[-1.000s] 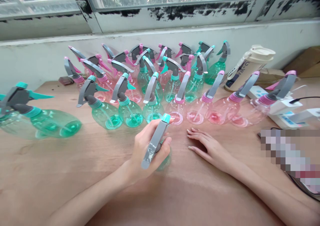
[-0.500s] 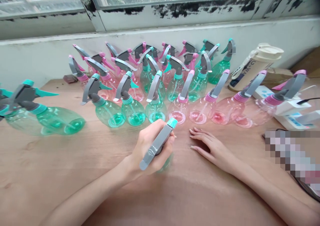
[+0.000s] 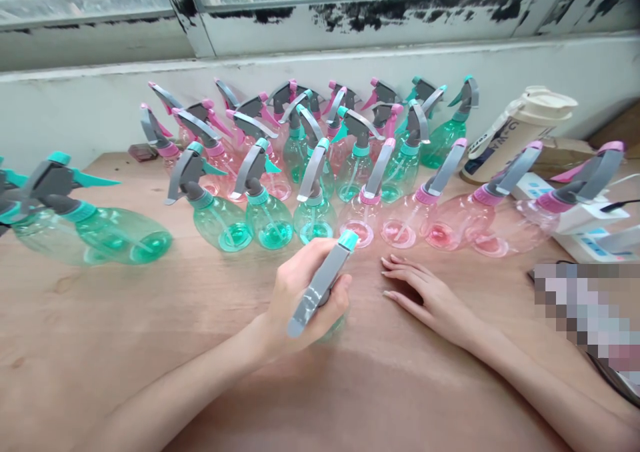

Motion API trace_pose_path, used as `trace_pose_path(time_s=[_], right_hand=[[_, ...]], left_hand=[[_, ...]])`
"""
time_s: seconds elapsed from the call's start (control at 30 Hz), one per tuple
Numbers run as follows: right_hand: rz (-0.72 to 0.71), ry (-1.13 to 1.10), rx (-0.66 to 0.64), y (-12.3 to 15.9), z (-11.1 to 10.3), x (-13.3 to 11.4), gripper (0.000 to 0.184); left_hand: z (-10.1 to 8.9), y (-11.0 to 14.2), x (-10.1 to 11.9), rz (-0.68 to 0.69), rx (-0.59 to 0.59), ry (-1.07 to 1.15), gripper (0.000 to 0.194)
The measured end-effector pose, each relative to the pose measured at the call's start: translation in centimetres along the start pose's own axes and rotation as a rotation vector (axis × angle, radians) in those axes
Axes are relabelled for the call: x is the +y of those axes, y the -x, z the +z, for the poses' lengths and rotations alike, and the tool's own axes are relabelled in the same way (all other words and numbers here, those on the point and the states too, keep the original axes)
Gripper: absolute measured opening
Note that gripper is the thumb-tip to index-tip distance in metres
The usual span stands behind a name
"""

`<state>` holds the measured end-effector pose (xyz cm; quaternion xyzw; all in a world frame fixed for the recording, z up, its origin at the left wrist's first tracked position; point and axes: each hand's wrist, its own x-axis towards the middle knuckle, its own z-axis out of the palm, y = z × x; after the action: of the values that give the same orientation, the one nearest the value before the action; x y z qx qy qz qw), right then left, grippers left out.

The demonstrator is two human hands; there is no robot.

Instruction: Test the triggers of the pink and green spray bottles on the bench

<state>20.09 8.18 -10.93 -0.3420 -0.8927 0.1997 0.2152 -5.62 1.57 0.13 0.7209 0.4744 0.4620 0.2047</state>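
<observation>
My left hand [image 3: 300, 299] is wrapped round the neck of a green spray bottle [image 3: 324, 282] with a grey trigger head and a teal nozzle. Most of that bottle's clear green body is hidden under the hand. To the right, my right hand [image 3: 425, 292] lies on the wooden table [image 3: 240, 392] with its fingers stretched out, holding nothing. Just beyond the hands stands a row of spray bottles, among them a green one [image 3: 270, 222] and a pink one [image 3: 359, 222].
More green and pink spray bottles crowd toward the wall. Two or so green ones [image 3: 125, 235] stand at the left. A cream tumbler [image 3: 520, 135], a white power strip [image 3: 590, 239] and a pixelated flat object [image 3: 590, 319] are on the right.
The left hand keeps hold of the green spray bottle, its thumb shifted slightly around the neck. The right hand rests in the same place. The view has tilted very slightly.
</observation>
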Motion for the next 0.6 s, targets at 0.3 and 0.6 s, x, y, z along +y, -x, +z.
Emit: trace_pose_path(time_s=[0.3, 0.6], right_hand=[[0.007, -0.004, -0.004, -0.01, -0.07, -0.05, 0.029], [0.014, -0.011, -0.009, 0.01, -0.06, -0.03, 0.029]], left_hand=[[0.05, -0.07, 0.08, -0.015, 0.003, 0.003, 0.012], [-0.05, -0.24, 0.06, 0.014, 0.002, -0.023, 0.013]])
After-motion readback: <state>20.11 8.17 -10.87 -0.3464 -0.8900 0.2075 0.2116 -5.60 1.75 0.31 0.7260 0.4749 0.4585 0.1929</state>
